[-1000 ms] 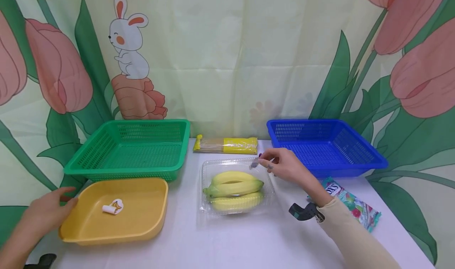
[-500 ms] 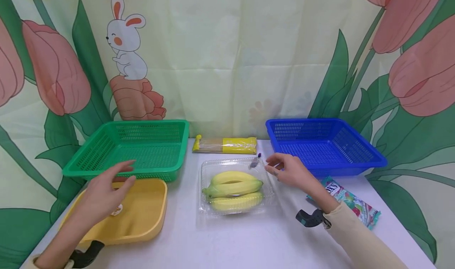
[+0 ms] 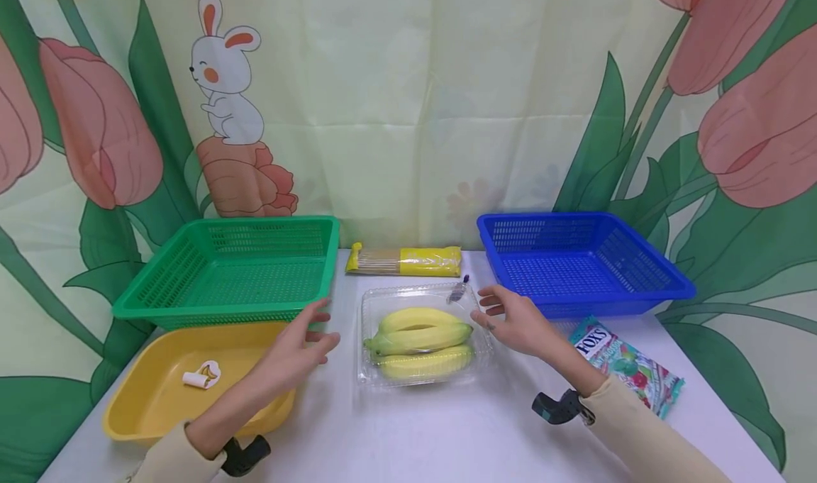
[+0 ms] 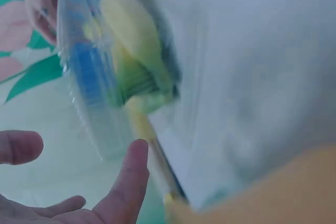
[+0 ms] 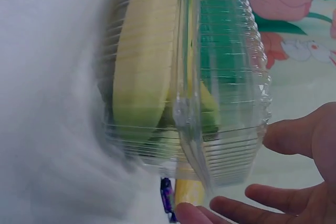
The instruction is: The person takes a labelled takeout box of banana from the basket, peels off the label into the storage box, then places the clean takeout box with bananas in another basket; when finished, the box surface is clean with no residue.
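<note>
A clear plastic clamshell box [image 3: 376, 306] with yellow-green bananas [image 3: 421, 339] inside lies closed in the middle of the table. My left hand [image 3: 296, 352] hangs over the yellow tub's right side, fingers spread toward the box and holding nothing. Beside the box's right edge is my right hand [image 3: 520, 321], its fingers loosely bent and apart. In the right wrist view its thumb [image 5: 289, 137] overlaps the box's corner, and nothing sits between the fingers. The left wrist view is blurred, with the left fingers short of the box [image 4: 79, 93].
A yellow tub [image 3: 153, 391] holding a white banana-print piece [image 3: 206, 374] stands front left, a green basket [image 3: 306, 302] behind it. A blue basket [image 3: 645, 300] stands back right, a FOX'S candy bag [image 3: 628, 366] before it. Behind the box lie a yellow stick packet [image 3: 405, 262] and a small purple-wrapped item [image 3: 464, 281].
My left hand has swung right from the yellow tub's left rim toward the box. The right hand has let go of the small purple-wrapped item and drawn slightly back to the right.
</note>
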The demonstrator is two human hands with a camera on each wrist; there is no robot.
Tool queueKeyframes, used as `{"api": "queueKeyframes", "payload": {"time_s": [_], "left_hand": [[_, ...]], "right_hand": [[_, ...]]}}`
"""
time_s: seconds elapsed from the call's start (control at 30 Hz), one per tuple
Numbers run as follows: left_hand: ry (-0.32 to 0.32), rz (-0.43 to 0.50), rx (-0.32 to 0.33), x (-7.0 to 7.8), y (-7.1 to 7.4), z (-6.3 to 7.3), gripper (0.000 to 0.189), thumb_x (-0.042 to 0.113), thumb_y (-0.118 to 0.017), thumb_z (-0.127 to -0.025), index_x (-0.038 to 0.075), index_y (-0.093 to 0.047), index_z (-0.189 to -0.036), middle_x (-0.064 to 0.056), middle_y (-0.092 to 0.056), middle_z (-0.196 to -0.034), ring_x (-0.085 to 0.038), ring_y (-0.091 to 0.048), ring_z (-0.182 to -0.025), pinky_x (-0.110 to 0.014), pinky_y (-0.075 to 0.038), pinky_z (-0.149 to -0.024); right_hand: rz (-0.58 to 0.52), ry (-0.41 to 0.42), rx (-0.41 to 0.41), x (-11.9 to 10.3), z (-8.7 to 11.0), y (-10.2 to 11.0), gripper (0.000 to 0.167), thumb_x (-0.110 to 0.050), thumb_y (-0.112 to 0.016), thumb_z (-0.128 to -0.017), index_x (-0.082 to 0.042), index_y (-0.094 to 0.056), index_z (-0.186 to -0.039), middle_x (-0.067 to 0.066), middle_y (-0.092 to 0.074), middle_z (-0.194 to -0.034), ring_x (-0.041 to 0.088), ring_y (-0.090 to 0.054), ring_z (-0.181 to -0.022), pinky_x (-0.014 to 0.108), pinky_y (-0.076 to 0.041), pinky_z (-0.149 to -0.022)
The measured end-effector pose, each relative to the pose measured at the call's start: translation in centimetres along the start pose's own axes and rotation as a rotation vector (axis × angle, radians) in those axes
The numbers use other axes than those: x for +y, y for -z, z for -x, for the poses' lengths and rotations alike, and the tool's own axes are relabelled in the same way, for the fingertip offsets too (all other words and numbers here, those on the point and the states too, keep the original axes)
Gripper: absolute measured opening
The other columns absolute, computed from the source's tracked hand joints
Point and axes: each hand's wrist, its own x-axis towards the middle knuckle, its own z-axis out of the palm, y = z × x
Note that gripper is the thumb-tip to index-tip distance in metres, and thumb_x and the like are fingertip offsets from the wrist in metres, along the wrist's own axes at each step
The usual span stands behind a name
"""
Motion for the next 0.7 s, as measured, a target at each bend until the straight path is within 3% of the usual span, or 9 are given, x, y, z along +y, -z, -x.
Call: {"api": "queueKeyframes", "payload": {"time_s": [0.23,0.4,0.53,0.7], "left_hand": [[0.089,0.089,-0.026,0.3,-2.6,-1.5,0.073,0.023,-0.059,-0.108,0.015,-0.021,-0.169,-0.027,-0.039,-0.163,-0.041,-0.061,-0.132,-0.046,-0.064,-0.096],[0.144,0.124,-0.039,0.4,-3.6,-2.4,0.080,0.024,-0.056,-0.109,0.018,-0.007,-0.172,-0.028,-0.033,-0.167,-0.049,-0.053,-0.142,-0.047,-0.063,-0.097],[0.162,0.132,-0.060,0.2,-4.1,-2.8,0.078,0.027,-0.056,-0.109,0.019,-0.010,-0.172,-0.029,-0.032,-0.168,-0.050,-0.048,-0.146,-0.047,-0.063,-0.096],[0.174,0.137,-0.077,0.0,-4.7,-3.0,0.076,0.030,-0.056,-0.109,0.021,-0.013,-0.172,-0.027,-0.031,-0.170,-0.049,-0.045,-0.148,-0.049,-0.062,-0.099]], "right_hand": [[-0.106,-0.052,-0.013,0.5,0.0,-0.7,0.060,-0.033,-0.068,-0.104,-0.004,-0.048,-0.153,0.025,-0.058,-0.152,0.044,-0.063,-0.133,0.050,-0.062,-0.098],[-0.192,-0.082,0.003,0.7,0.1,-1.7,0.059,-0.034,-0.067,-0.105,-0.006,-0.047,-0.154,0.025,-0.058,-0.152,0.044,-0.063,-0.133,0.048,-0.063,-0.097],[-0.245,-0.125,-0.002,0.7,0.2,-2.2,0.058,-0.034,-0.064,-0.107,-0.006,-0.047,-0.155,0.025,-0.057,-0.153,0.045,-0.060,-0.136,0.049,-0.061,-0.100],[-0.334,-0.180,-0.043,0.9,0.4,-2.4,0.059,-0.037,-0.062,-0.108,-0.007,-0.046,-0.156,0.024,-0.057,-0.153,0.044,-0.058,-0.140,0.038,-0.062,-0.082]]}}
